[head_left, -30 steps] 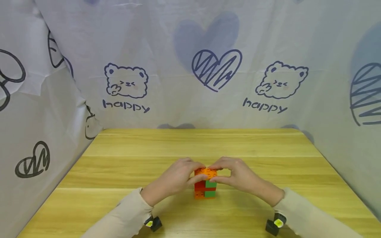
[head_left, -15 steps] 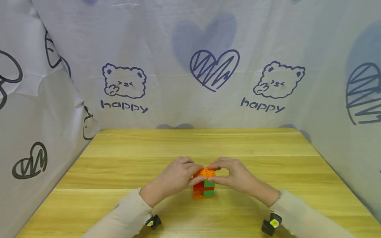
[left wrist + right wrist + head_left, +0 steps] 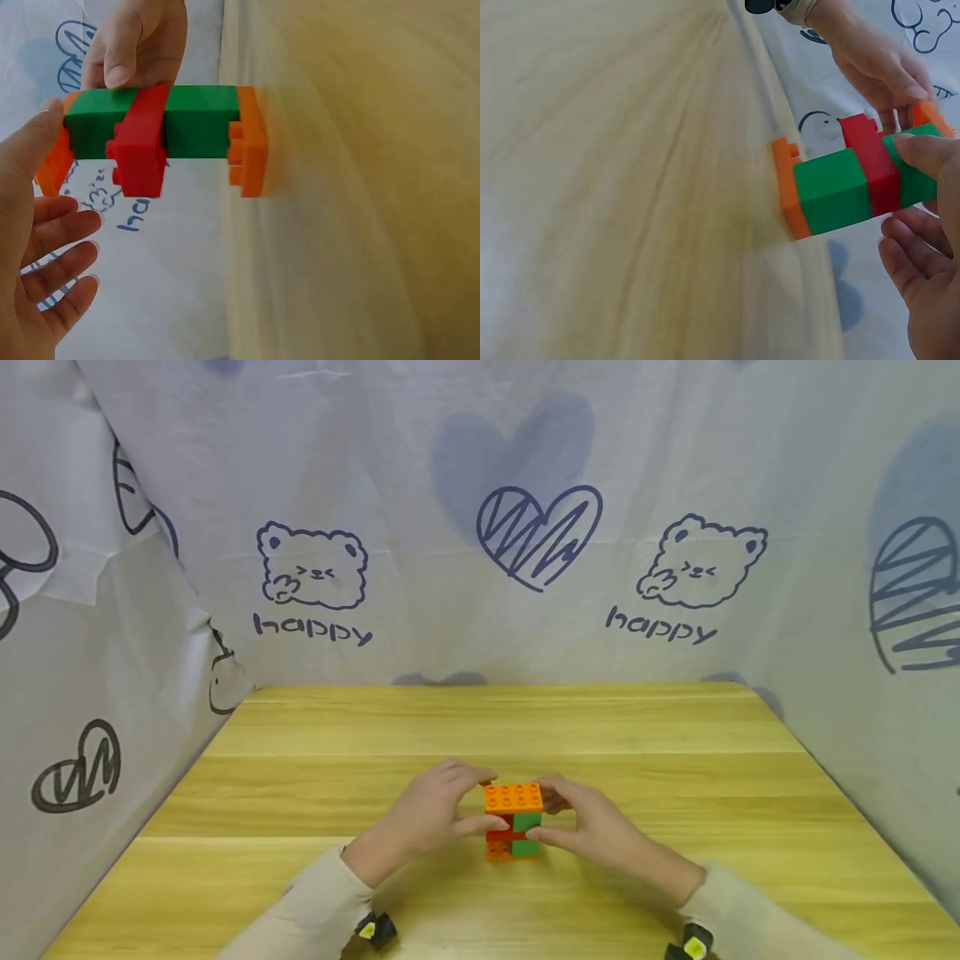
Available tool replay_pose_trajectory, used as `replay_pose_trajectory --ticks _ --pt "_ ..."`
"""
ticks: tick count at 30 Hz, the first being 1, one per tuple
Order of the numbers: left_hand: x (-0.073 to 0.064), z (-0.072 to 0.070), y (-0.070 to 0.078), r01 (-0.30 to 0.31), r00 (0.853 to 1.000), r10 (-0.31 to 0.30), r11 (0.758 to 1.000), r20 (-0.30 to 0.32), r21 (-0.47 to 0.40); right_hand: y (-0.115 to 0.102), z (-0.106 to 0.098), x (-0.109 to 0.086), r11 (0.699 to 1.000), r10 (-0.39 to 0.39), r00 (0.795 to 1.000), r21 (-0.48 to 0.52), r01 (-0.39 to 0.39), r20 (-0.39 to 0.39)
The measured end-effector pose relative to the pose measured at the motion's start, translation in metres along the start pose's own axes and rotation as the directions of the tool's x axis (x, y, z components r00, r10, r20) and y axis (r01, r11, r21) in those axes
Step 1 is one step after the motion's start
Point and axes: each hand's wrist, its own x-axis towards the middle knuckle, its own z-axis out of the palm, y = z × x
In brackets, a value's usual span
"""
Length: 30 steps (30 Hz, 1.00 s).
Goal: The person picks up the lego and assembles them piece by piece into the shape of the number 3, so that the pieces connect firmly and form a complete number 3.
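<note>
A stack of toy building bricks [image 3: 527,821] stands upright near the middle of the table. It has an orange studded plate [image 3: 513,796] on top, green bricks [image 3: 201,116] parted by a red brick [image 3: 142,146], and an orange plate [image 3: 253,142] at the base. My left hand [image 3: 423,814] is at the stack's left side, its thumb in front of the red part in the head view and its other fingers spread, some way off the bricks. From the right side, my right hand [image 3: 600,822] holds the stack, thumb over the upper green brick [image 3: 917,174], fingers behind.
The wooden table [image 3: 300,793] spreads around the stack on every side. White cloth [image 3: 420,610] with bear and heart drawings hangs behind the table and along both sides. Black wrist devices [image 3: 377,930] sit under the sleeves.
Both hands have moved down and outward from the top orange plate, so its studs now show. The left fingers have spread apart from the plate. The stack stays in place.
</note>
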Motion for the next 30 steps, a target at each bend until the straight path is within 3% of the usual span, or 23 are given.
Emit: replay_pose_trajectory --ticks 4,8,15,23,30 --pt "-0.007 0.003 -0.003 0.082 0.996 -0.081 0.996 0.038 -0.035 0.005 0.004 -0.004 0.999 0.020 1.000 0.046 -0.020 -0.002" --pt "-0.012 0.008 -0.007 0.095 0.994 -0.090 0.991 0.066 -0.090 0.010 0.008 -0.007 0.994 0.035 0.999 0.104 -0.033 -0.017" --pt "-0.019 0.018 -0.015 -0.039 0.999 0.036 0.980 -0.023 -0.195 0.015 0.014 -0.011 0.975 0.035 0.998 0.220 -0.023 -0.051" --pt "-0.020 0.026 -0.022 -0.172 0.981 0.151 0.966 -0.118 -0.195 0.018 0.016 -0.013 0.959 0.044 0.997 0.281 -0.025 -0.061" --pt "-0.021 0.031 -0.022 -0.204 0.973 0.180 0.963 -0.145 -0.178 0.019 0.018 -0.013 0.945 0.040 0.997 0.327 -0.015 -0.069"
